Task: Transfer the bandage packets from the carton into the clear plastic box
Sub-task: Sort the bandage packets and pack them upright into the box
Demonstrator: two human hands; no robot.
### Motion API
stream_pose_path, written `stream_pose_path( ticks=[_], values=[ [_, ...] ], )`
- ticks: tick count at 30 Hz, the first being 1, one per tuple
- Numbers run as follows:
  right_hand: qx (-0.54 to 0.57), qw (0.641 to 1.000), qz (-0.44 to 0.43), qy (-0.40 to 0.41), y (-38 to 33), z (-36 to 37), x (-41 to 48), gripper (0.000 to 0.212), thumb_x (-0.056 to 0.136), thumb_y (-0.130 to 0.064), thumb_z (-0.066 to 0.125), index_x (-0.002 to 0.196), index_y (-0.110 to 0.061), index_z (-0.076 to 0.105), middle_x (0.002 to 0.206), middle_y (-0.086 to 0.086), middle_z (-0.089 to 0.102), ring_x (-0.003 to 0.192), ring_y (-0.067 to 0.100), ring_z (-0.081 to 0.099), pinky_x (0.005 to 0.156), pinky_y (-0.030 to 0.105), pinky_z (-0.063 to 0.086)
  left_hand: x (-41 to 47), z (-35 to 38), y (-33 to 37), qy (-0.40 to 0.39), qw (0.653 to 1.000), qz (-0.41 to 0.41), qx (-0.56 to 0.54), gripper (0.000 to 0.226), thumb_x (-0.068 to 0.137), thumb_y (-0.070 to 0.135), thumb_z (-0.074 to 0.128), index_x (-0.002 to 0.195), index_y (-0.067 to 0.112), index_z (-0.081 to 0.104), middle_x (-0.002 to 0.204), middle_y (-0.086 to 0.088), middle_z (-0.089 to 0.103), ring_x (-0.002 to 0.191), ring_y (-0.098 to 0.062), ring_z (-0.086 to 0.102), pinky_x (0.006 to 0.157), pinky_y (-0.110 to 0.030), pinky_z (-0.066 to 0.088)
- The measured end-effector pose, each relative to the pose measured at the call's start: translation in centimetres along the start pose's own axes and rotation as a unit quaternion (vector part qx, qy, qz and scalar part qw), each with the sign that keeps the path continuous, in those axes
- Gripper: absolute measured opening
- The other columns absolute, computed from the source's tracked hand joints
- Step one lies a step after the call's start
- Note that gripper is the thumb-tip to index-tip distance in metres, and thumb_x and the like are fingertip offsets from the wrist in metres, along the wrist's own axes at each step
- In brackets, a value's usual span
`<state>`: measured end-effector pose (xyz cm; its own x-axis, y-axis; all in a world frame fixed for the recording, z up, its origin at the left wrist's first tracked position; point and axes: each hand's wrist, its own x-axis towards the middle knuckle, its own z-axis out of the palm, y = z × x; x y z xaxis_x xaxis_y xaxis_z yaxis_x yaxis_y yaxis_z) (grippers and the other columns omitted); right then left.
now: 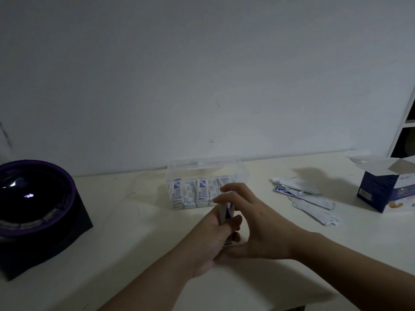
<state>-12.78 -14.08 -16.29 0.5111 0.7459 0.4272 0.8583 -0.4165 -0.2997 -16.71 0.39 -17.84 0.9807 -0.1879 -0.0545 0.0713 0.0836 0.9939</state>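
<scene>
Dim light, pale wall (202, 63) behind. Cream bench (134, 250) runs the full width below it. At 9 o'clock from your hands sits a dark bowl-shaped unit (33, 198) with a purple rim on a black base, near the bench's left end. Your two forearms come in from 6 and 4 o'clock and meet mid-bench. Left hand (208, 243): grip closed round a small stack of bandage packets (225, 212), held on end and tilted toward 12. Right hand (258, 225): grip wide, fingers spread and loosely extended over the stack's top end, thumb lying under its lower end; how hard it presses, cannot tell. Carton (377, 187), blue and white, stands at 2 o'clock near the bench's right edge, top flaps open. Clear plastic box (202, 167) sits at 12 o'clock just beyond your fingertips, against the wall, with rows of packets (195, 191) standing upright inside along its front wall. Between box and carton, at 1 to 2 o'clock, loose packets (303, 194) lie flat on the bench in an overlapping scatter.
</scene>
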Motion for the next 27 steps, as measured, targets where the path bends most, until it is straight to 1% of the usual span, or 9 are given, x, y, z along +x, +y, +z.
stream_pose_path(
  ticks=[5, 7, 9, 13, 17, 20, 22, 24, 27],
  values=[
    [0.026, 1.0, -0.01, 0.014, -0.6, -0.5, -0.2, 0.075, 0.075, -0.046, 0.067, 0.14, -0.032, 0.034, 0.138, -0.012, 0.032, 0.118, 0.003, 0.045, 0.094, 0.018, 0.043, -0.2, 0.1, 0.4, 0.013, 1.0, 0.012, 0.02, 0.01, 0.096, 0.015, 0.05, 0.088, 0.015, 0.057, 0.069, 0.003, 0.046, 0.058, -0.007, 0.041, 0.051, -0.019, 0.033],
    [0.131, 0.988, 0.041, 0.067, -0.7, -1.2, 0.2, 0.066, 0.082, -0.036, 0.065, 0.14, -0.029, 0.036, 0.133, -0.012, 0.042, 0.116, 0.002, 0.048, 0.094, 0.016, 0.043, -0.1, -0.1, 0.9, 0.006, 1.0, 0.02, 0.02, 0.011, 0.096, 0.015, 0.05, 0.088, 0.017, 0.058, 0.064, 0.006, 0.042, 0.053, -0.005, 0.035, 0.048, -0.017, 0.03],
    [0.225, 0.959, 0.126, 0.115, -0.7, -2.1, 0.8, 0.047, 0.089, -0.022, 0.06, 0.133, -0.031, 0.044, 0.12, -0.012, 0.053, 0.1, -0.001, 0.054, 0.084, 0.019, 0.047, -0.1, -0.4, 1.7, -0.001, 0.999, 0.034, 0.014, 0.005, 0.096, 0.016, 0.051, 0.094, 0.017, 0.055, 0.062, 0.007, 0.042, 0.051, -0.004, 0.033, 0.044, -0.015, 0.028],
    [0.313, 0.929, 0.196, 0.013, -0.8, -2.8, 2.2, 0.018, 0.094, -0.014, 0.051, 0.098, -0.018, 0.068, 0.085, -0.007, 0.065, 0.071, 0.004, 0.052, 0.07, 0.025, 0.042, 0.0, -2.1, 3.3, -0.002, 0.994, 0.073, 0.087, 0.012, 0.093, 0.018, 0.057, 0.103, 0.023, 0.054, 0.07, 0.004, 0.046, 0.057, -0.006, 0.037, 0.046, -0.016, 0.032],
    [0.331, 0.928, 0.171, -0.018, -1.7, -2.7, 4.3, 0.018, 0.095, -0.017, 0.051, 0.1, -0.017, 0.069, 0.091, -0.001, 0.069, 0.079, 0.02, 0.058, 0.076, 0.036, 0.048, -0.4, -4.0, 5.5, -0.035, 0.983, 0.075, 0.163, 0.031, 0.079, 0.017, 0.072, 0.105, 0.022, 0.055, 0.083, -0.004, 0.054, 0.069, -0.014, 0.04, 0.048, -0.018, 0.034],
    [0.301, 0.936, 0.182, -0.014, -2.8, -2.8, 6.7, 0.019, 0.094, -0.019, 0.054, 0.107, -0.013, 0.067, 0.102, 0.007, 0.07, 0.098, 0.03, 0.063, 0.093, 0.046, 0.05, -0.7, -5.1, 7.4, -0.045, 0.984, 0.081, 0.153, 0.033, 0.073, 0.012, 0.073, 0.098, 0.026, 0.055, 0.072, 0.006, 0.054, 0.06, -0.008, 0.041, 0.046, -0.017, 0.033],
    [0.261, 0.949, 0.174, 0.006, -3.6, -3.3, 8.3, 0.016, 0.093, -0.02, 0.055, 0.102, -0.013, 0.067, 0.097, 0.007, 0.07, 0.092, 0.025, 0.065, 0.09, 0.043, 0.052, -0.6, -5.9, 8.8, -0.041, 0.984, 0.088, 0.152, 0.033, 0.075, 0.006, 0.072, 0.096, 0.025, 0.055, 0.066, 0.01, 0.054, 0.054, -0.004, 0.043, 0.044, -0.016, 0.034],
    [0.239, 0.958, 0.154, 0.028, -4.5, -3.9, 9.8, 0.01, 0.093, -0.021, 0.055, 0.094, -0.02, 0.065, 0.087, 0.0, 0.068, 0.081, 0.015, 0.065, 0.078, 0.031, 0.054, -0.4, -7.0, 10.1, -0.039, 0.985, 0.1, 0.135, 0.032, 0.08, -0.001, 0.068, 0.098, 0.022, 0.054, 0.065, 0.008, 0.054, 0.054, -0.004, 0.043, 0.043, -0.015, 0.033],
    [0.22, 0.965, 0.136, 0.044, -5.8, -4.6, 11.8, 0.009, 0.093, -0.023, 0.055, 0.088, -0.027, 0.062, 0.075, -0.013, 0.063, 0.063, -0.002, 0.058, 0.061, 0.013, 0.044, -0.1, -8.3, 11.4, -0.036, 0.984, 0.125, 0.126, 0.033, 0.082, -0.005, 0.061, 0.096, 0.025, 0.055, 0.063, 0.01, 0.056, 0.055, -0.003, 0.048, 0.042, -0.014, 0.033]
  ],
)
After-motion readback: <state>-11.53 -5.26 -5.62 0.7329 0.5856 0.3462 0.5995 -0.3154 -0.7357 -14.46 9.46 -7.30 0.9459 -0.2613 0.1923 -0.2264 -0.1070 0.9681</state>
